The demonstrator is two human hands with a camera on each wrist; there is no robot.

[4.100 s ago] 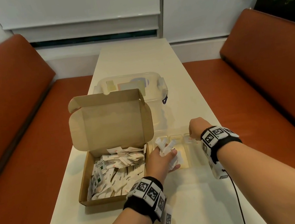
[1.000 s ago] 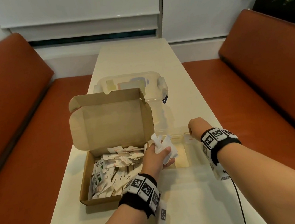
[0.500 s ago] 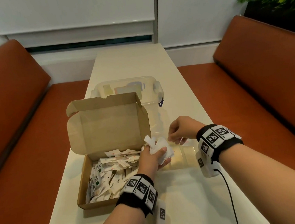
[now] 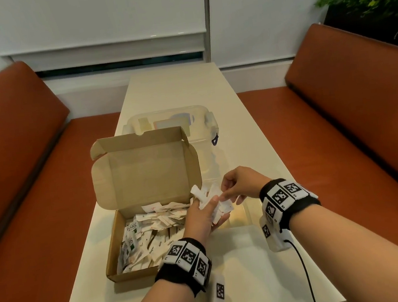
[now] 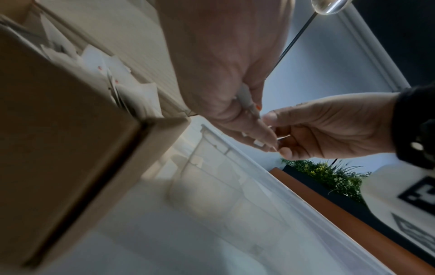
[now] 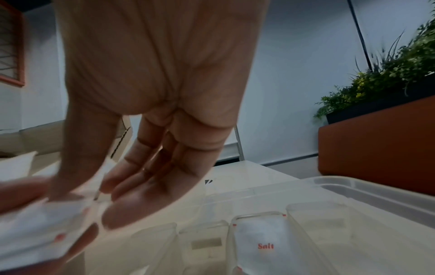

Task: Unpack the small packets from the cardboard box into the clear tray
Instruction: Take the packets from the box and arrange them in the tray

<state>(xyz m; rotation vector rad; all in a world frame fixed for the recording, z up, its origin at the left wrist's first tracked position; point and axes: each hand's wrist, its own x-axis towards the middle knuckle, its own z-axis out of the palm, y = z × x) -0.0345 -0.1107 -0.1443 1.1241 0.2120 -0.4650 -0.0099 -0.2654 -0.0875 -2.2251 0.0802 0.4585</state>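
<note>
Left hand (image 4: 202,215): centre of the head view; fingers curled round a bunch of white packets (image 4: 207,200), above the clear tray (image 4: 249,216).
Right hand (image 4: 238,183): just right of the bunch; thumb and fingertips pinching one packet of it.
Cardboard box (image 4: 138,236): left of centre, lid upright, full of loose packets.
Salt packet (image 6: 263,243): lower right of the right wrist view, lying in one tray compartment.
Lidded plastic container (image 4: 172,124): behind the box, on the table (image 4: 259,281).

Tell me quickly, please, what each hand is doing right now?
Left hand: holding a bunch of small packets.
Right hand: pinching one packet from that bunch.
</note>
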